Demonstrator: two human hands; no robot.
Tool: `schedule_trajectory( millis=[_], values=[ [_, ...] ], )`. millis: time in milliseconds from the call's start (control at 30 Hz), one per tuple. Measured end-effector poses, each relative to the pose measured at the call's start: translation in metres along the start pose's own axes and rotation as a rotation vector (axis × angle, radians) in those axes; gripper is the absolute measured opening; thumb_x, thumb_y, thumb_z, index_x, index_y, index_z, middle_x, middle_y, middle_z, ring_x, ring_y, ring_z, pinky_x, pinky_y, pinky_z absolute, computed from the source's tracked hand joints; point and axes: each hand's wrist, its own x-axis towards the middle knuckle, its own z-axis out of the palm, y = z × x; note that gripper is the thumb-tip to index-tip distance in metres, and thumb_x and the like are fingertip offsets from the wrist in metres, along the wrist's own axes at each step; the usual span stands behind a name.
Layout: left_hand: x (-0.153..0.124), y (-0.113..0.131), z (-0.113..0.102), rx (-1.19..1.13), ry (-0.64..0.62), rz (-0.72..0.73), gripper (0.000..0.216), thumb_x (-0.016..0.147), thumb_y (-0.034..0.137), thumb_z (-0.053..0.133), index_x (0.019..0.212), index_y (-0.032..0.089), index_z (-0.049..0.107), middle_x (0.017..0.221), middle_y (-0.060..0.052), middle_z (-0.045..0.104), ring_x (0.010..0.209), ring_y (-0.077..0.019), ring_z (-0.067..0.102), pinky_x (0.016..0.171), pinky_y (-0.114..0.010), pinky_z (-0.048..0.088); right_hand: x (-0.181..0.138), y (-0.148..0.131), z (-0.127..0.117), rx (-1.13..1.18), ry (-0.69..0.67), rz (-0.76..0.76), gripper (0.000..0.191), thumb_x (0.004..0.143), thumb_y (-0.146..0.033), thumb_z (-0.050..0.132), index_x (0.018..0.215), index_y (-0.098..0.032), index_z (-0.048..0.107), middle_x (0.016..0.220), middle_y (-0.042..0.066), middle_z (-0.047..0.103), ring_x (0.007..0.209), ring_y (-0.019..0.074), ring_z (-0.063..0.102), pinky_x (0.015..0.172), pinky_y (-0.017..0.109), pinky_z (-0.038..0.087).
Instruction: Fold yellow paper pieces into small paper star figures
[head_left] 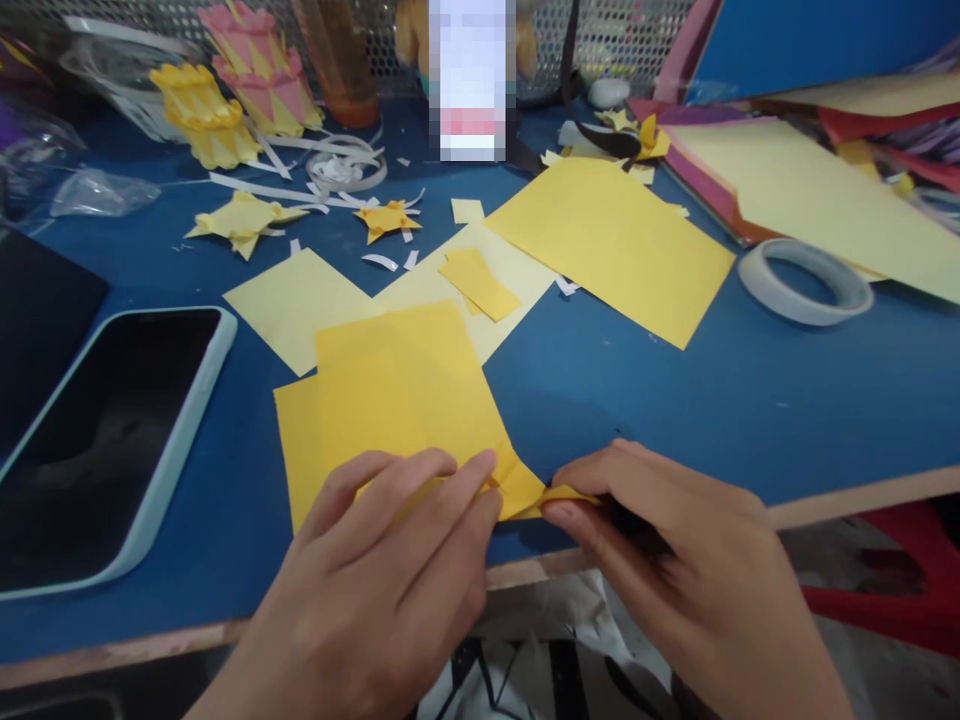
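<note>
A folded piece of yellow paper (519, 487) lies near the table's front edge, between both hands. My left hand (405, 545) rests over its left side, the fingertips closed on it and bent against the table. At the other end, my right hand (667, 530) pinches a narrow pointed tip of the same paper between thumb and index finger. Under and behind the left fingers spread flat yellow sheets (397, 375), partly overlapping. The underside of the folded paper and part of its left side are hidden by my fingers.
A phone (112, 440) lies at left; another screen (472, 80) stands at the back. Behind the hands are pale yellow squares (300, 305), a larger yellow sheet (622, 245), paper stars (244, 222) and white strips. A tape roll (806, 282) sits right, near stacked coloured paper (810, 200).
</note>
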Motion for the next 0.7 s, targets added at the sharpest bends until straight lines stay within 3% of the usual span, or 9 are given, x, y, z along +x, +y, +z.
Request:
schedule_trajectory(
  millis=[233,300,433,567,700],
  values=[
    [0.002,0.007,0.005,0.011,0.036,-0.08,0.024,0.089,0.008,0.051,0.112,0.01,0.058,0.115,-0.008,0.066,0.101,-0.025,0.056,0.087,-0.041,0.041,0.004,-0.003,0.0,-0.036,0.021,0.025,0.011,0.084,-0.014,0.059,0.074,-0.019,0.059,0.062,-0.006,0.061,0.055,0.0097,0.052,0.053,0.021,0.038],
    [0.005,0.01,0.005,-0.003,0.018,-0.09,0.021,0.091,0.009,0.047,0.108,0.011,0.059,0.105,-0.005,0.069,0.094,-0.0229,0.058,0.085,-0.039,0.042,0.004,-0.003,0.0,-0.035,0.025,0.032,0.01,0.083,-0.014,0.06,0.075,-0.02,0.059,0.063,-0.006,0.062,0.057,0.0097,0.053,0.052,0.021,0.038],
    [0.016,0.014,0.004,-0.103,0.105,-0.201,0.011,0.092,0.012,0.047,0.093,0.015,0.058,0.081,-0.001,0.067,0.077,-0.0171,0.057,0.075,-0.031,0.043,0.003,-0.003,-0.002,-0.011,-0.006,0.045,0.01,0.084,-0.014,0.059,0.076,-0.02,0.059,0.065,-0.006,0.063,0.057,0.0099,0.054,0.054,0.021,0.04],
    [0.015,0.013,0.005,-0.128,0.056,-0.235,0.014,0.092,0.017,0.05,0.103,0.016,0.058,0.089,-0.002,0.066,0.083,-0.0176,0.056,0.076,-0.032,0.044,0.003,-0.004,-0.003,0.002,-0.017,0.055,0.012,0.086,-0.014,0.055,0.079,-0.021,0.06,0.069,-0.005,0.064,0.059,0.0095,0.056,0.057,0.021,0.041],
    [0.011,0.012,0.005,-0.116,0.003,-0.235,0.014,0.091,0.017,0.051,0.099,0.018,0.062,0.091,-0.002,0.065,0.085,-0.019,0.056,0.076,-0.033,0.043,0.005,-0.004,-0.001,-0.047,0.0,0.034,0.017,0.088,-0.014,0.052,0.074,-0.02,0.058,0.065,-0.004,0.062,0.058,0.011,0.055,0.056,0.023,0.04]
  ],
)
